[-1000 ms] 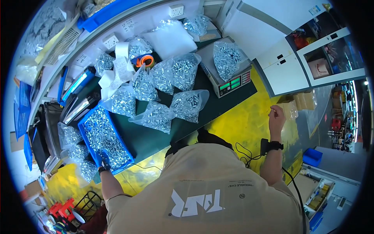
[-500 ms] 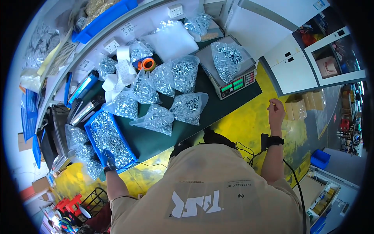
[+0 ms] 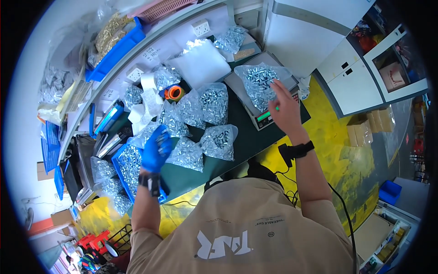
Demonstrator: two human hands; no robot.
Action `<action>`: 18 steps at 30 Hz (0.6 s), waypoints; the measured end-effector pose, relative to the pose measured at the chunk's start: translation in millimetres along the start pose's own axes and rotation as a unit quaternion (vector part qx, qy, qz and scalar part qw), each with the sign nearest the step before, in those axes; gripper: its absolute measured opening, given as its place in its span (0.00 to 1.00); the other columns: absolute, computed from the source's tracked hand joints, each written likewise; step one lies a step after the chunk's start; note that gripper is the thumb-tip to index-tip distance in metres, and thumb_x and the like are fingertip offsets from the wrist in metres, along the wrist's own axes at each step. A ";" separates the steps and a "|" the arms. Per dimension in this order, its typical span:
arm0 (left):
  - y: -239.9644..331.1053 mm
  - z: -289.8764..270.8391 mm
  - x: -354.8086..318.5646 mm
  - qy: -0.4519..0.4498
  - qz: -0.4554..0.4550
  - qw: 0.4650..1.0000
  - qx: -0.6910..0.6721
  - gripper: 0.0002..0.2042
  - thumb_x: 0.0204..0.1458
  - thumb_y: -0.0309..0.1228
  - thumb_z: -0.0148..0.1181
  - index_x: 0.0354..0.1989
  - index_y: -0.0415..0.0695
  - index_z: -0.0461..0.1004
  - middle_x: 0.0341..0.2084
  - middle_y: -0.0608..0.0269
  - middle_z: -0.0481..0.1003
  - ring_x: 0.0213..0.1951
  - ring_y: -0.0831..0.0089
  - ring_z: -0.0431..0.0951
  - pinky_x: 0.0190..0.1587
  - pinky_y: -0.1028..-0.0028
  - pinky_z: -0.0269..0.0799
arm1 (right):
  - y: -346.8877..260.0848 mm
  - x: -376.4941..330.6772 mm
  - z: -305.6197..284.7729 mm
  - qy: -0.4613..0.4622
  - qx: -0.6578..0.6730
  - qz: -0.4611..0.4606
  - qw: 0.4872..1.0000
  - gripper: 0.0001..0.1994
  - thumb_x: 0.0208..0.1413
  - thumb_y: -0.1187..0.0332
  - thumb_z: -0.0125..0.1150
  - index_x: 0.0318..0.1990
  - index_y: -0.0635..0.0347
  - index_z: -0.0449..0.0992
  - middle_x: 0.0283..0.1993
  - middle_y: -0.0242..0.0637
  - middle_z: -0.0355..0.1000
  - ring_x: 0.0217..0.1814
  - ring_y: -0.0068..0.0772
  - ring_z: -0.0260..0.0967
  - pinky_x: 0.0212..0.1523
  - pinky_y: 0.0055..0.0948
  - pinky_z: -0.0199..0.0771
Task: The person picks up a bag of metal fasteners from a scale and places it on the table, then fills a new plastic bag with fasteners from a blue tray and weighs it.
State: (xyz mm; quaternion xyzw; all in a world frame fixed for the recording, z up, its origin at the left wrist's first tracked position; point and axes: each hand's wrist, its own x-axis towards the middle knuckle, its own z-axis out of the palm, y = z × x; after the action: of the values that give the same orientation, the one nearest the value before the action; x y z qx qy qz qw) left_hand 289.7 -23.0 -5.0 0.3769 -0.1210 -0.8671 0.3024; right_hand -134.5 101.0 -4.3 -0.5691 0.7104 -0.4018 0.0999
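The right hand [image 3: 284, 109], bare with a black band at the wrist, was spread open with fingers extended, resting on or just above the clear bag of small metal parts [image 3: 261, 83] that lay on the platform of the weighing scale [image 3: 267, 119]; it gripped nothing, and whether the fingertips actually touched the plastic could not be told. The left hand [image 3: 156, 150], in a blue glove, hovered loosely curled above the near edge of the blue bin [image 3: 128, 170] of loose metal parts; whether it had a few pieces in its palm could not be told (the glove hid the inside of the hand). Between the two hands, on the dark green bench [image 3: 237, 141], lay several filled bags [image 3: 203, 119] of the same parts, grouped close together and touching one another, with one more at the far end beyond the scale. An orange tape roll [image 3: 174, 92] sat beyond the left hand, near white paper slips. Judged from this, the bagging was well along: a good handful of bags stood finished, one was on the scale being checked, and the bin was still plentifully stocked, so a fair amount remained to be portioned.
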 end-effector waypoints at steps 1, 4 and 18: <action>-11.3 34.6 16.7 -0.025 -0.029 0.999 -0.003 0.09 0.66 0.36 0.46 0.34 0.49 0.69 0.21 0.73 0.62 0.17 0.84 0.56 0.14 0.83 0.47 | 0.8 0.7 3.2 0.002 0.004 -0.001 1.000 0.17 0.53 0.75 0.60 0.52 0.62 0.74 0.60 0.40 0.69 0.33 0.31 0.75 0.36 0.28 0.76; -47.1 151.8 61.3 0.003 -0.063 0.991 0.116 0.07 0.65 0.34 0.49 0.37 0.48 0.71 0.23 0.73 0.65 0.18 0.84 0.58 0.14 0.84 0.49 | 16.6 0.8 16.0 -0.069 -0.113 -0.049 0.990 0.19 0.51 0.72 0.61 0.53 0.62 0.72 0.62 0.41 0.68 0.36 0.39 0.76 0.38 0.34 0.77; -105.7 208.5 285.0 -0.197 0.308 0.551 0.750 0.11 0.57 0.28 0.58 0.48 0.40 0.76 0.34 0.61 0.76 0.33 0.68 0.77 0.36 0.73 0.78 | -2.3 -27.9 -13.2 -0.040 -0.017 -0.074 0.996 0.19 0.50 0.74 0.61 0.52 0.62 0.74 0.60 0.43 0.70 0.37 0.45 0.77 0.36 0.35 0.79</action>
State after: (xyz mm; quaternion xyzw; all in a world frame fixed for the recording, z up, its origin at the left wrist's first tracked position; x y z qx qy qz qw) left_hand -59.6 -119.0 -73.5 0.2266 -0.8929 -0.3677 0.1274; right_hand -131.5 131.7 -2.9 -0.6375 0.6683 -0.3730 0.0888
